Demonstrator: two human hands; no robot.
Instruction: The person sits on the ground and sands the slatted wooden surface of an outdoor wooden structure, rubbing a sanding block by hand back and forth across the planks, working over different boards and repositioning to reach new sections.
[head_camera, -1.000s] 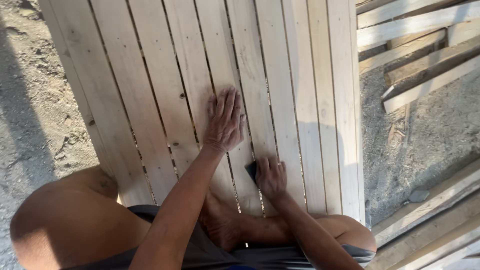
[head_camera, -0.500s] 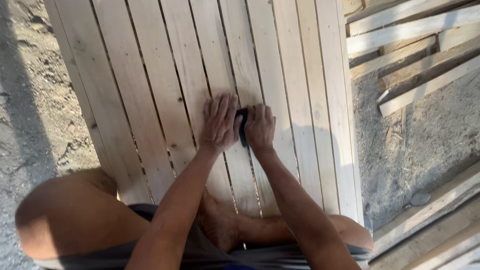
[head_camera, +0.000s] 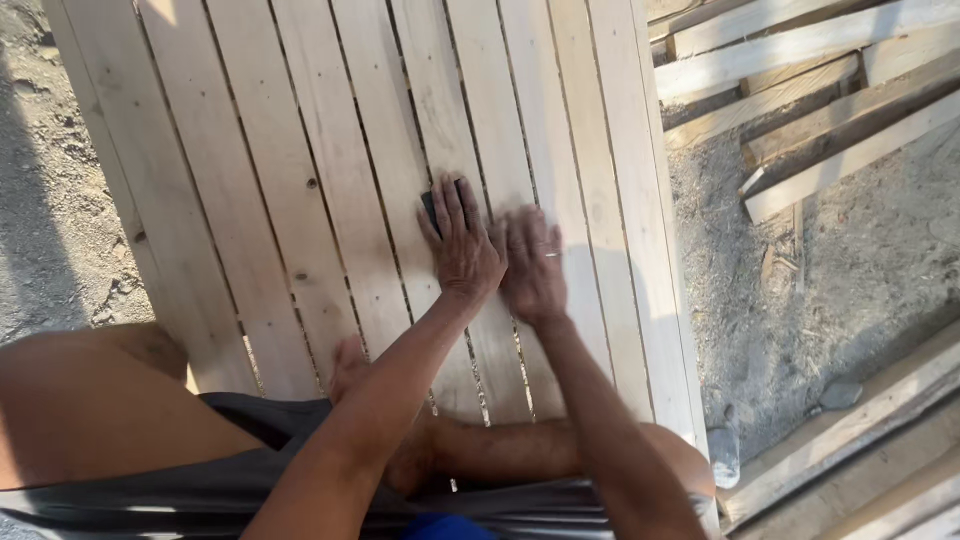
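**Hands flat on slatted panel, dark block under left**

At far left, sandy ground (head_camera: 50, 200) in part shade. Next to it, pale wooden panel (head_camera: 300, 150) of long slats running near to far, narrow gaps between. At near left, bent bare knee (head_camera: 90, 400) over dark shorts (head_camera: 180, 490); bare foot (head_camera: 350, 365) tucked on the slats near the panel's near edge.

Mid-panel, left hand (head_camera: 462, 250) laid palm down, fingers spread and pointing far, pressing on a small dark block (head_camera: 432, 205), only its far left corner showing past the fingers. Not clenched; flat on top of the block rather than wrapped round it. Just right of it, right hand (head_camera: 532, 265), blurred, also palm down and flat on the slats, fingers extended, holding nothing, touching or nearly touching the left hand.

Right of the panel, gritty ground (head_camera: 850, 260). Far right, loose boards (head_camera: 800, 60) stacked at angles; near right, more planks (head_camera: 860, 430) lying diagonally.
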